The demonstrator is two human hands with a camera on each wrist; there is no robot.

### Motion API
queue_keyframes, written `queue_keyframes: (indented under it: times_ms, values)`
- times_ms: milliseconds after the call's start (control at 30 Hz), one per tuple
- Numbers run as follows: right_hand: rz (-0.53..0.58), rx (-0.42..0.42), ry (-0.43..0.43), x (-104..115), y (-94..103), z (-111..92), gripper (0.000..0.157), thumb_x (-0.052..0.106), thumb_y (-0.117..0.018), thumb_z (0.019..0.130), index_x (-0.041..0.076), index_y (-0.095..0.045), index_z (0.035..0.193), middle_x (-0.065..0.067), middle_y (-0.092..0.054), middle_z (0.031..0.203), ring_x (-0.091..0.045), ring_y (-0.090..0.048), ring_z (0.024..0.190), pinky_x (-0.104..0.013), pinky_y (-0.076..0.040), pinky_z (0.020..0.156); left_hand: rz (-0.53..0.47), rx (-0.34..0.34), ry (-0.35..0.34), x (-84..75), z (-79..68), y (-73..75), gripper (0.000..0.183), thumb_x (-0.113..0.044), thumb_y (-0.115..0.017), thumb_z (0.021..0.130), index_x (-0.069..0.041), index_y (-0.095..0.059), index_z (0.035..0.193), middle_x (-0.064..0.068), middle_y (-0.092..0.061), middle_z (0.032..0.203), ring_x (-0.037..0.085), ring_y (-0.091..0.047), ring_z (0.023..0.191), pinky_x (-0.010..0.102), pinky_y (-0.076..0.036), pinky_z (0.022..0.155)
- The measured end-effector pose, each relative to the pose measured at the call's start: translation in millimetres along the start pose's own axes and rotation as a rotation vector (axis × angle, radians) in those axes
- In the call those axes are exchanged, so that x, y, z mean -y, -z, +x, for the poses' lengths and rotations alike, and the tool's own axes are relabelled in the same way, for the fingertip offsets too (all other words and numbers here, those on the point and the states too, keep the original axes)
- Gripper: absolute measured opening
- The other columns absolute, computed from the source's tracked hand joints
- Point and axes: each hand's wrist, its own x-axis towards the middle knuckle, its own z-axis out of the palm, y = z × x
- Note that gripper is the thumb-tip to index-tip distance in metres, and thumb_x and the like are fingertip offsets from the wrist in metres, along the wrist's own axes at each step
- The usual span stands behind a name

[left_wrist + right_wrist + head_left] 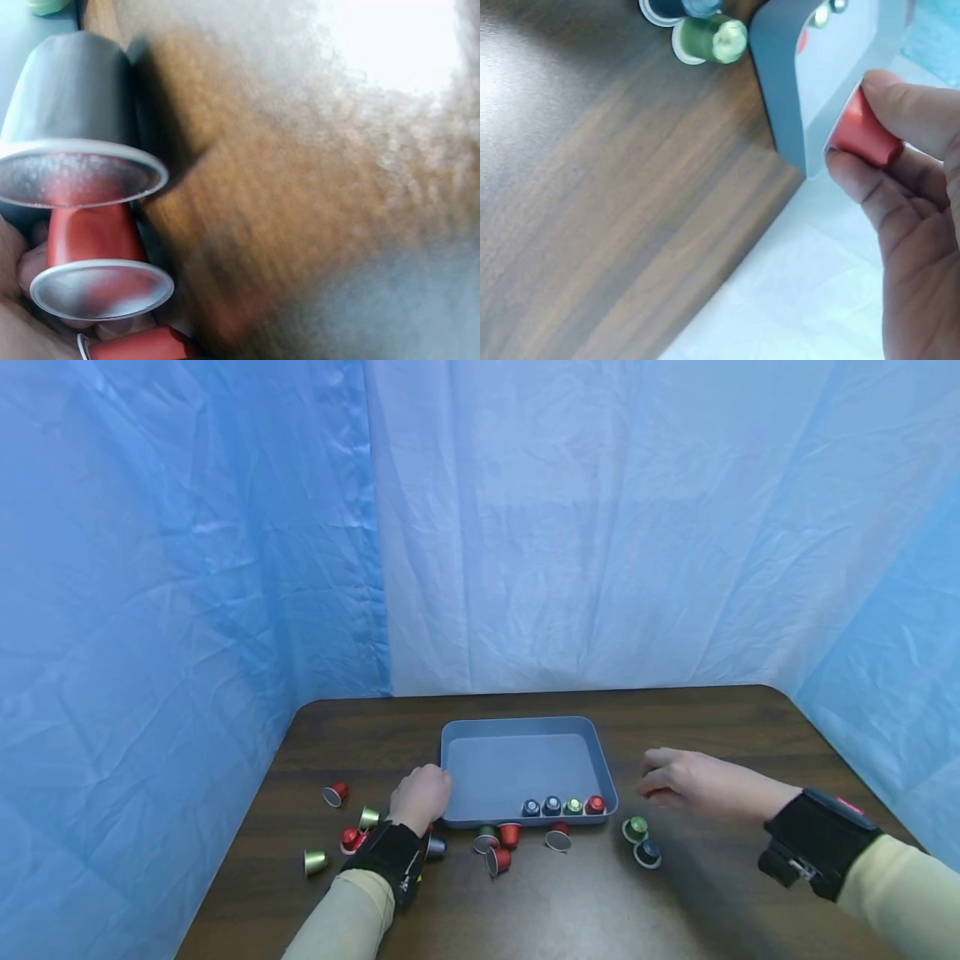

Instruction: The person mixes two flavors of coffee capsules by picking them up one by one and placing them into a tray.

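Observation:
In the right wrist view my right hand [915, 157] pinches a red coffee capsule [866, 135] between thumb and fingers. From the head view that hand [686, 781] is beside the right wall of the grey-blue tray [517, 760]. My left hand [420, 795] is at the tray's left front corner, knuckles up, its fingertips hidden. In the left wrist view, a red capsule [97, 236] overlaps the left fingers [31, 264]; whether they hold it I cannot tell. Close to that red one is a grey-blue capsule [71, 97], with another red capsule [139, 345] at the bottom.
Inside the tray, a row of dark, green and red capsules [595, 805] lines its front right. Several capsules lie before the tray, including a tipped red one [498, 860]. More lie left, among them a green capsule [315, 862]. Green [636, 828] and dark-blue [647, 853] capsules stand right.

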Motion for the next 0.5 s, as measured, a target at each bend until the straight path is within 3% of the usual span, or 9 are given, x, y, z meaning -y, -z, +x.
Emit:
queue_keyframes:
  times_ms: [500]
  values:
    - [-0.015,-0.006,0.049,4.0,9.2,8.8,0.015,0.007,-0.08,0.087,0.017,-0.077,0.098,0.011,-0.058,0.089,0.003,-0.055,0.076,-0.022,-0.054,0.067,0.016,-0.004,-0.013,1.7,2.7,-1.4,0.035,-0.03,-0.046,0.108,-0.004,-0.07,0.101,0.009,-0.059,0.077,0.026,-0.057,0.068,0.036,-0.045,0.059]
